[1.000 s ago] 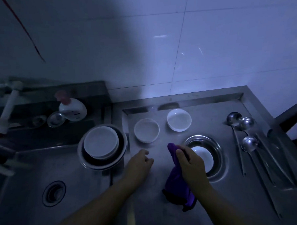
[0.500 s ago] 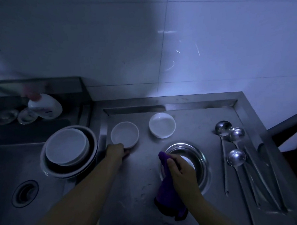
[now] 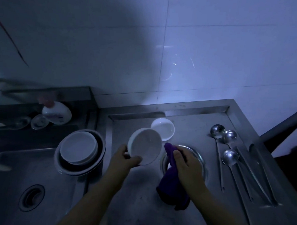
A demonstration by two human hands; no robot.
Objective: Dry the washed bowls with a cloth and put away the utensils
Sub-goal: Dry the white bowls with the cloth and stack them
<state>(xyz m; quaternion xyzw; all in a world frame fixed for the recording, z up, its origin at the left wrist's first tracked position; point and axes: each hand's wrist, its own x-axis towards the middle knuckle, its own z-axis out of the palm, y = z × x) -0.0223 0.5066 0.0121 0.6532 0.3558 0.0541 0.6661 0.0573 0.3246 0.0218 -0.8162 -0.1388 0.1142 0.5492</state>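
L hand (image 3: 123,161) grips a white bowl (image 3: 144,145) by its rim, thumb on the near edge, fingers curled round the far side; bowl is lifted off the steel worktop (image 3: 140,198) and tilted, inside facing the camera. R hand (image 3: 185,163) is closed on a purple cloth (image 3: 170,181), bunched, top end just beside the bowl, rest hanging down. 2nd white bowl (image 3: 163,128) sits on the worktop behind. Metal basin (image 3: 201,158) under R hand. Ladles (image 3: 230,157) + other utensils lie at right. Stacked bowls in a steel pot (image 3: 80,152) at left, by the sink (image 3: 27,179).
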